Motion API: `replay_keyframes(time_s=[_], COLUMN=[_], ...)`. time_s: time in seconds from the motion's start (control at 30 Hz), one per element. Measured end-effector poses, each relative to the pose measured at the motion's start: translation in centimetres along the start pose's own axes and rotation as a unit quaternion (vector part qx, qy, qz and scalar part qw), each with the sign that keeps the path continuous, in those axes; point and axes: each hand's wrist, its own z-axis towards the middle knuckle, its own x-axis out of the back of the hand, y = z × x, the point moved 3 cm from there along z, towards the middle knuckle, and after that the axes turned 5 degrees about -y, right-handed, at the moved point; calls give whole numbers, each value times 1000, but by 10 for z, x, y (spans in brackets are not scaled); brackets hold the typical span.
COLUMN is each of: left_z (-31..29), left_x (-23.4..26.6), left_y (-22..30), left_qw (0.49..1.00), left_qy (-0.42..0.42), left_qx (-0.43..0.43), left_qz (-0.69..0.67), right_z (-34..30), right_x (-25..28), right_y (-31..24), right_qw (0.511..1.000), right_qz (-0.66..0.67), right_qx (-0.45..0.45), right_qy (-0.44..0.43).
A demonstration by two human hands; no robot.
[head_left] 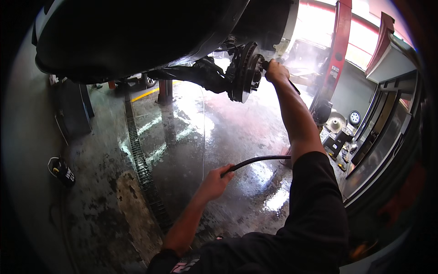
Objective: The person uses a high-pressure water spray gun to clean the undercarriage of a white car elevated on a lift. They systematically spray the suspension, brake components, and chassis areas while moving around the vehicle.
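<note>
My right hand (277, 72) is stretched up and forward beside a brake disc (246, 75) on the raised car's hub. Its fingers are wrapped around a dark spray gun (266, 65), mostly hidden by the hand. White mist hangs in the air just past it. Lower down, my left hand (214, 184) is closed around a black hose (255, 160). From there the hose curves to the right and passes behind my right arm. Above the disc's left side, the car's dark underside (137, 41) fills the upper left, with a suspension arm (191, 75) leading to the hub.
A red lift post (336, 59) stands to the right of the hub. Wet concrete floor (182, 150) spreads below, crossed by a drain grate (137, 146). A black bucket (61, 171) sits at the left. Along the right wall are a wheel (354, 117) and loose parts.
</note>
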Motion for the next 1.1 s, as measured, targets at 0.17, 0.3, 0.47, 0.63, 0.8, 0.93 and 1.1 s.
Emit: replay_keyframes(time_s=[0.17, 0.3, 0.47, 0.63, 0.8, 0.93, 1.1], left_z=[1, 0, 4, 5, 3, 0, -1], left_x=[3, 2, 7, 15, 17, 17, 16], left_y=[-11, -14, -17, -25, -25, -20, -17], left_qw=[999, 998, 997, 997, 997, 998, 999], left_qy=[14, 32, 39, 48, 34, 32, 28], left_qx=[-47, -50, -61, -60, -57, -41, -38], left_qz=[-5, 16, 2, 4, -32, -21, -27], right_z=[1, 3, 2, 5, 8, 6, 2], right_x=[6, 20, 38, 42, 40, 44, 46], right_y=[-10, -25, -46, -52, -54, -54, -55], right_qw=[1000, 999, 999, 999, 999, 999, 999], right_qz=[-4, 13, 29, 21, 24, 21, 16], right_qx=[-7, -8, -24, -17, -23, -15, -21], right_qy=[8, 36, 4, -31, -16, -25, -32])
